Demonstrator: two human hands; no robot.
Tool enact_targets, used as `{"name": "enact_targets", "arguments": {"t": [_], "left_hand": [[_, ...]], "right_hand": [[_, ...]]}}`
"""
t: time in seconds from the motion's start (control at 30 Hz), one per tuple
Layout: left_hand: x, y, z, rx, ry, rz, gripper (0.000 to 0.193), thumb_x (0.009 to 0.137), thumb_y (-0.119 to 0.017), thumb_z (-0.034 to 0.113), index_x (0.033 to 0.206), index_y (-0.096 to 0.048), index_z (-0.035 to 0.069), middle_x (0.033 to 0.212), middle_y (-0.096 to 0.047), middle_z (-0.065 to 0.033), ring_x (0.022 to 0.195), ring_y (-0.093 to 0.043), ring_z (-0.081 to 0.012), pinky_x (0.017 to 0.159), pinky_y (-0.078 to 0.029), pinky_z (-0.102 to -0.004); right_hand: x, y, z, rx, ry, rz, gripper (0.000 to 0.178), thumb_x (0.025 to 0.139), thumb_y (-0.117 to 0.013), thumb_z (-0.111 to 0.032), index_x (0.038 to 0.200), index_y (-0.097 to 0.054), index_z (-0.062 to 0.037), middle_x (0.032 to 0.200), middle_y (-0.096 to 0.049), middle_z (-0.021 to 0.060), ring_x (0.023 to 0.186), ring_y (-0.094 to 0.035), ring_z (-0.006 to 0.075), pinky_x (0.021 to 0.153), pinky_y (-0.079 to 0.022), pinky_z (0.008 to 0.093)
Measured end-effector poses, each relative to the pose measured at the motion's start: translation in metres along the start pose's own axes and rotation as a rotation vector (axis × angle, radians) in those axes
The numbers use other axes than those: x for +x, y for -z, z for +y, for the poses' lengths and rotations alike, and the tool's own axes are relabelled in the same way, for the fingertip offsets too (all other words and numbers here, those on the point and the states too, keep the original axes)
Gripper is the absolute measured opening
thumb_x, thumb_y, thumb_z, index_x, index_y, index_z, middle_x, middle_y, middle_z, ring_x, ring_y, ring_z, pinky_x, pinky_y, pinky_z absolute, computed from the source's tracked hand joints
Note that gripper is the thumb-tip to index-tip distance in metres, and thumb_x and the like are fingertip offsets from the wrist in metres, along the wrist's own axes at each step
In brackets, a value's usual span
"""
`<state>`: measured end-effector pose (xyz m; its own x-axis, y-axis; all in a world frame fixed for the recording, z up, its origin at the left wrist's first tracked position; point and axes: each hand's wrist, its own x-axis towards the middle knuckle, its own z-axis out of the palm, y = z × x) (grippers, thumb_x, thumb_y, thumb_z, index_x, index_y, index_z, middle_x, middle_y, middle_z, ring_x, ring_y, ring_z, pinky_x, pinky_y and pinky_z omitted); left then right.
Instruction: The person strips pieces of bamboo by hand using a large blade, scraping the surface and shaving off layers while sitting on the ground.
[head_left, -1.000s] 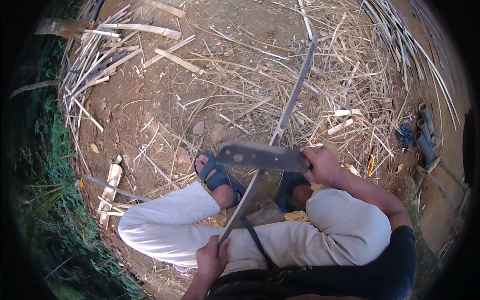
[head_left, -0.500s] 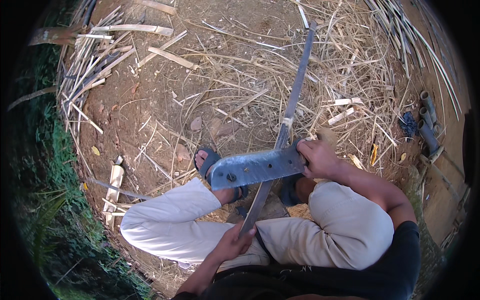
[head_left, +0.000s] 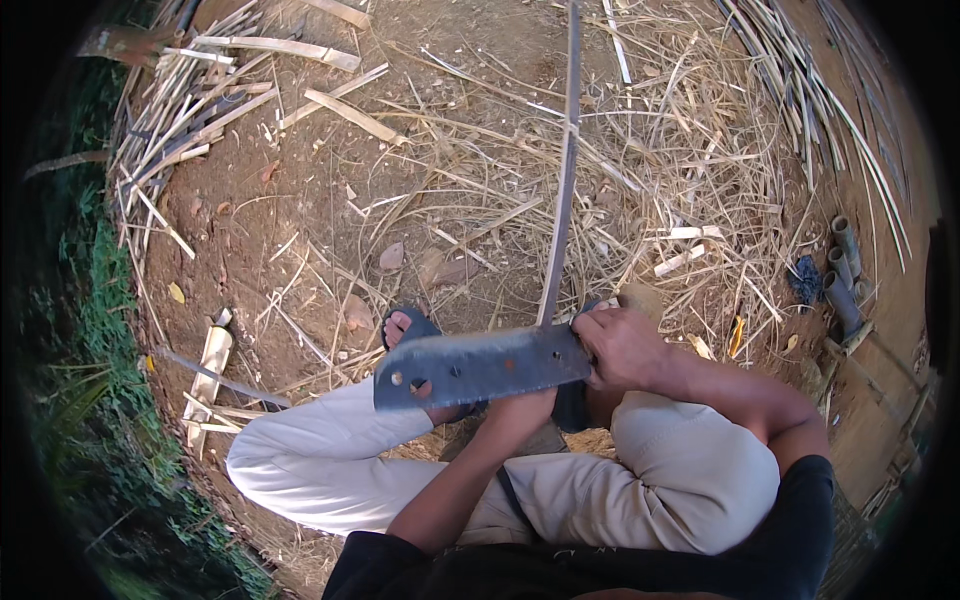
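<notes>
My right hand (head_left: pixel 622 345) is closed at the right end of a broad dark machete blade (head_left: pixel 490 365), with any handle hidden inside the fist. Several holes pierce the blade, which lies crosswise over my feet. From behind it a long dark bamboo strip (head_left: pixel 565 190) runs away from me past the top of the view. My left hand (head_left: pixel 524 408) is under the blade at the strip's near end. The blade hides its fingers, but the strip moves along with this hand. Sandals (head_left: pixel 415 322) are on my feet.
Thin bamboo shavings (head_left: pixel 690 170) litter the ground ahead and to the right. Split bamboo pieces (head_left: pixel 200 110) are heaped at far left, with long strips (head_left: pixel 800 90) at far right. Short bamboo tubes (head_left: pixel 843 285) lie on the right. Another curved blade (head_left: pixel 225 378) rests near my left knee.
My left hand has moved forward and right, from below the blade to beneath it. The bamboo strip has slid away from me and swung left. The machete blade has shifted slightly left and nearer me.
</notes>
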<state>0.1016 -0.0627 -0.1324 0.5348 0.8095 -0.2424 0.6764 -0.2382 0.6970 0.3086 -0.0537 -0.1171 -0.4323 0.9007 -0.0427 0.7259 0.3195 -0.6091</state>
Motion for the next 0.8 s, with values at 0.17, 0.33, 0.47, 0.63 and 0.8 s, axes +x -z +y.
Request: {"name": "enact_targets", "arguments": {"t": [0.17,0.33,0.47,0.63,0.8], "left_hand": [[0.014,-0.005,0.011,-0.049,0.029,0.153,0.022,0.091,-0.056,0.015,0.107,-0.06,0.0,0.094,-0.065,-0.0258,0.091,-0.061,-0.0462,0.079,-0.047,-0.0552],[0.01,0.021,0.033,-0.204,0.411,-0.001,0.025,0.1,-0.05,0.025,0.099,-0.054,0.0,0.079,-0.063,-0.0281,0.076,-0.06,-0.0503,0.067,-0.045,-0.0584],[0.009,0.025,0.04,-0.206,0.444,-0.036,0.026,0.101,-0.048,0.025,0.1,-0.053,0.0,0.08,-0.063,-0.0283,0.077,-0.061,-0.0501,0.067,-0.044,-0.0589],[-0.006,0.02,0.023,-0.136,0.274,0.096,0.024,0.101,-0.048,0.02,0.097,-0.054,-0.003,0.073,-0.061,-0.0266,0.072,-0.059,-0.0495,0.063,-0.045,-0.0532],[-0.02,0.044,0.034,-0.214,0.442,-0.102,0.025,0.101,-0.046,0.023,0.096,-0.05,-0.001,0.072,-0.06,-0.0279,0.071,-0.059,-0.0498,0.063,-0.044,-0.0572]], "right_hand": [[0.007,0.013,0.012,-0.135,-0.14,-0.047,0.034,0.068,-0.072,-0.018,0.089,-0.052,-0.0013,0.077,-0.063,0.0179,0.069,-0.066,0.0358,0.065,-0.054,0.044],[0.019,0.044,0.064,-0.195,-0.682,-0.07,0.03,0.078,-0.07,-0.02,0.095,-0.054,-0.0002,0.079,-0.068,0.0222,0.071,-0.069,0.0369,0.065,-0.056,0.0469],[0.01,0.035,0.04,-0.168,-0.361,-0.116,0.034,0.07,-0.073,-0.021,0.092,-0.054,-0.0031,0.08,-0.067,0.0177,0.074,-0.068,0.0344,0.068,-0.055,0.0438],[0.006,0.007,0.024,-0.152,-0.098,-0.08,0.039,0.064,-0.076,-0.022,0.09,-0.053,-0.0057,0.083,-0.066,0.0135,0.077,-0.068,0.0312,0.069,-0.053,0.0422],[0.023,0.044,0.08,-0.289,-0.702,-0.07,0.028,0.081,-0.07,-0.021,0.099,-0.056,-0.0036,0.082,-0.069,0.0191,0.071,-0.069,0.0347,0.067,-0.055,0.0463]]}}
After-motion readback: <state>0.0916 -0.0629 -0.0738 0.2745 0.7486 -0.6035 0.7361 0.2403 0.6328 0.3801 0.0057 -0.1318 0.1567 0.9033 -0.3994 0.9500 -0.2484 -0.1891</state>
